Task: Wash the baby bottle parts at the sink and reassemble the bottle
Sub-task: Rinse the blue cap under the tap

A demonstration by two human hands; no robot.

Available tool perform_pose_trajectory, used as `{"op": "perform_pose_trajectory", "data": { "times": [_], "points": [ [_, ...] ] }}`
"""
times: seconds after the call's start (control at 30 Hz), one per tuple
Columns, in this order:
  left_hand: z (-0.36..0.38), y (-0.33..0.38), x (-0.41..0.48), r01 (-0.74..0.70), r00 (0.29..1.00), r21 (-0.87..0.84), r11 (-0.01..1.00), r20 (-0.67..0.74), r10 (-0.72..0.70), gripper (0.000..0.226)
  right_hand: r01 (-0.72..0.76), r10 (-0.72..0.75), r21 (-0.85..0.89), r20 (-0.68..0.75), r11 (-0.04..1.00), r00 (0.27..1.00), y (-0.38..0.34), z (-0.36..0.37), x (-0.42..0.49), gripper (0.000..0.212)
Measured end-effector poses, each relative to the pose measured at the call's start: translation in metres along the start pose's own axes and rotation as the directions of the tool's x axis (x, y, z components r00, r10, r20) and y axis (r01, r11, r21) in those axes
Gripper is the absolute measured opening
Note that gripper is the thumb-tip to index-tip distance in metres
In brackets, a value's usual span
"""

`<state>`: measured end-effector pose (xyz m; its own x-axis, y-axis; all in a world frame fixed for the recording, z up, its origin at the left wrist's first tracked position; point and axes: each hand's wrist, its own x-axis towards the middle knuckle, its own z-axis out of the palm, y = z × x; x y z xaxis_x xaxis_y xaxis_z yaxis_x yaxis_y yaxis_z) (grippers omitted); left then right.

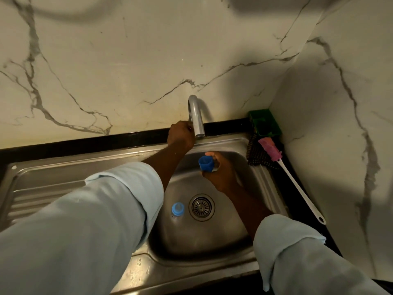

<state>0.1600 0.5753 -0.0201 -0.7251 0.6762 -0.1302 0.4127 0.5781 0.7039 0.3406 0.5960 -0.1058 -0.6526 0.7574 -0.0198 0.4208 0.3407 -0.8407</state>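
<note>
Pale blue sleeves [102, 220], rolled back at the cuffs, fill the near edge of the view, both forearms reaching out over a stainless steel sink [63, 175]. On the basin floor, just left of the round drain strainer [201, 207], lies the bottle [177, 209] with its blue collar facing up. Further in, the right hand [221, 173] hovers over the basin with fingers and thumb closed around a blue cap [205, 163], its open mouth turned toward the left. Beyond it the left hand [180, 135] is clenched at the base of the curved chrome tap [196, 116], against the marble wall. On the right counter rests a pink-headed bottle brush [282, 165], beside a dark scrubber and a green holder [264, 122].
</note>
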Motion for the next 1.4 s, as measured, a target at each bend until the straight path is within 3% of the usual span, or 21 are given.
{"op": "perform_pose_trajectory", "data": {
  "times": [0.2,0.6,1.0,1.3,1.4],
  "points": [
    [-0.004,-0.003,0.002,-0.042,0.999,-0.015,0.999,0.026,0.042,0.024,0.011,-0.010,0.026,-0.016,1.000,1.000,-0.006,0.004,0.009,0.042],
    [0.000,-0.020,0.009,-0.086,0.996,-0.093,0.992,0.007,0.087,0.018,-0.009,0.012,0.102,-0.034,0.995,0.999,-0.008,0.018,0.003,0.057],
    [-0.001,-0.021,0.011,-0.115,0.993,-0.086,0.990,0.027,0.118,0.016,0.024,-0.024,0.020,0.000,1.000,1.000,-0.009,0.019,0.014,0.053],
    [0.002,-0.028,0.014,-0.169,0.985,-0.069,0.983,0.015,0.170,0.015,-0.043,0.041,0.125,0.017,0.991,0.999,-0.013,0.025,0.013,0.057],
    [0.002,-0.030,0.012,-0.131,0.991,-0.154,0.979,0.020,0.136,0.011,-0.068,0.063,0.153,0.039,0.986,0.997,-0.016,0.027,0.014,0.058]
  ]
}}
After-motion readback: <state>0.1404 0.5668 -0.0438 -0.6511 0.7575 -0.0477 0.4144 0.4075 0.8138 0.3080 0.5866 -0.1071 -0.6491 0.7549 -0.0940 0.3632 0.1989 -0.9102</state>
